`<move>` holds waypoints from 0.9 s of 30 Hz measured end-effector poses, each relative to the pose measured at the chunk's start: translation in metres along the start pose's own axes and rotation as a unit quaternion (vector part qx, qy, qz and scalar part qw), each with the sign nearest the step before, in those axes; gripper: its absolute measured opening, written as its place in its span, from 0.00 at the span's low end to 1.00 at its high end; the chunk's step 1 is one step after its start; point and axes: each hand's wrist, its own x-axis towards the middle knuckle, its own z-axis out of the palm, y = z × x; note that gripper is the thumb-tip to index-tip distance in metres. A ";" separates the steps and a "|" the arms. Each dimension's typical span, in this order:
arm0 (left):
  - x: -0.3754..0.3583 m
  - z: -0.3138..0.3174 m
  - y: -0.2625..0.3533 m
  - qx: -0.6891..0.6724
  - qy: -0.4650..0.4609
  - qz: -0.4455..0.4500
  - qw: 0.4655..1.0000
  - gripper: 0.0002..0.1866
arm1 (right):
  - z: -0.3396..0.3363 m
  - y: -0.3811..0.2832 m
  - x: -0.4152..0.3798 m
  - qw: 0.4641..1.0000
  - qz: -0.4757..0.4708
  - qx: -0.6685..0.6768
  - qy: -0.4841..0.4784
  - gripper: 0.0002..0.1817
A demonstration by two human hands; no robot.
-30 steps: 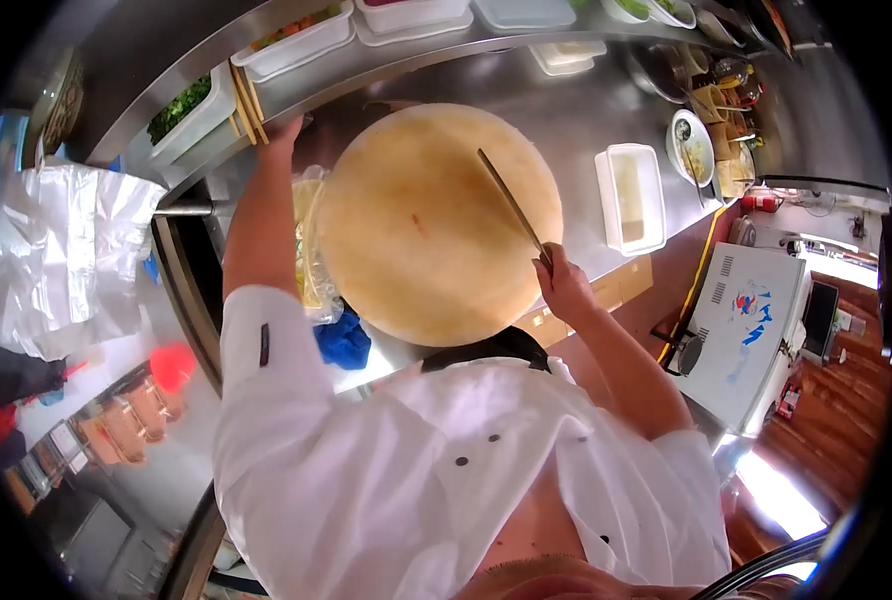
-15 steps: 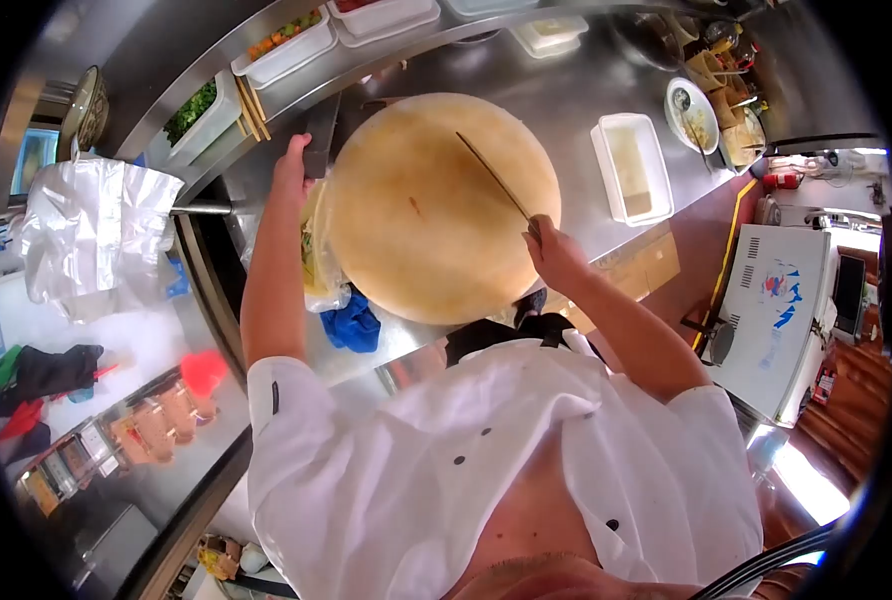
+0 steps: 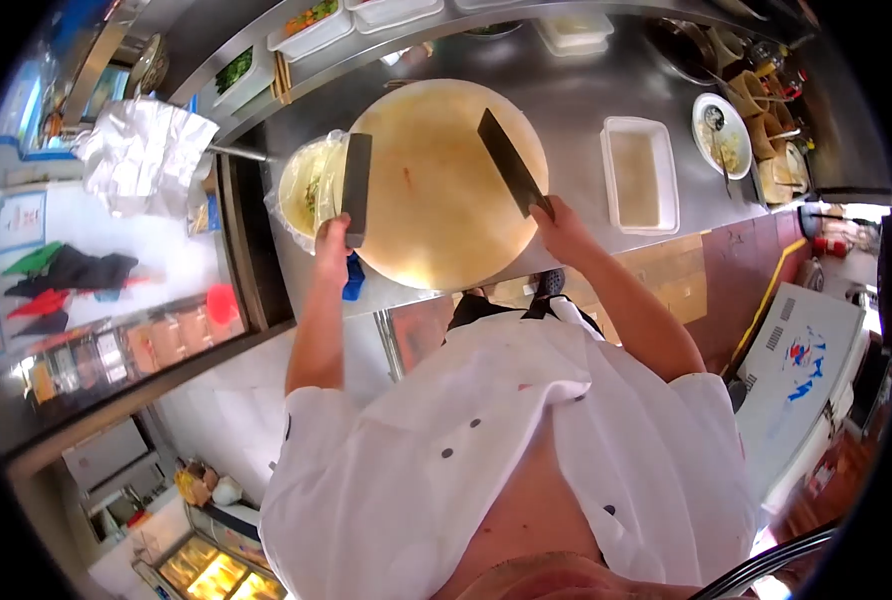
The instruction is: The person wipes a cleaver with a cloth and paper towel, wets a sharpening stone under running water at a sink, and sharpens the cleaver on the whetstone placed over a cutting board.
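My left hand (image 3: 333, 243) is closed around the handle of a cleaver (image 3: 357, 192), whose dark broad blade covers the left edge of a round chopping block (image 3: 436, 215). A second cleaver (image 3: 508, 160) is gripped by my right hand (image 3: 562, 230). Its blade slants up and left over the block's right side. Between the two blades, a small reddish mark shows on the block's pale surface. Just left of the left cleaver sits a plastic-covered bowl (image 3: 291, 185) with yellowish and green food. A blue cloth (image 3: 353, 278) lies below my left hand, partly hidden by it.
A white rectangular tub (image 3: 606, 180) stands right of the block. Beyond it is a white bowl (image 3: 701, 115) with food and a spoon. Food containers (image 3: 311, 38) line the shelf along the back. Silver foil-like sheeting (image 3: 146, 150) hangs at the left.
My left hand has brought its cleaver from beyond the block's upper left down to the block's left edge. The right cleaver's blade has turned to show more of its flat side.
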 end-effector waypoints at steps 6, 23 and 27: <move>-0.061 0.056 -0.049 0.445 0.190 0.214 0.849 0.38 | -0.032 0.007 -0.041 0.991 -0.072 -0.097 0.059 0.23; 0.022 -0.095 -0.189 0.473 0.170 0.089 0.860 0.34 | -0.018 0.028 -0.031 0.900 -0.119 -0.385 0.167 0.29; 0.027 -0.119 -0.187 0.211 0.221 0.094 0.947 0.28 | -0.016 0.044 -0.038 0.898 -0.070 -0.392 0.190 0.30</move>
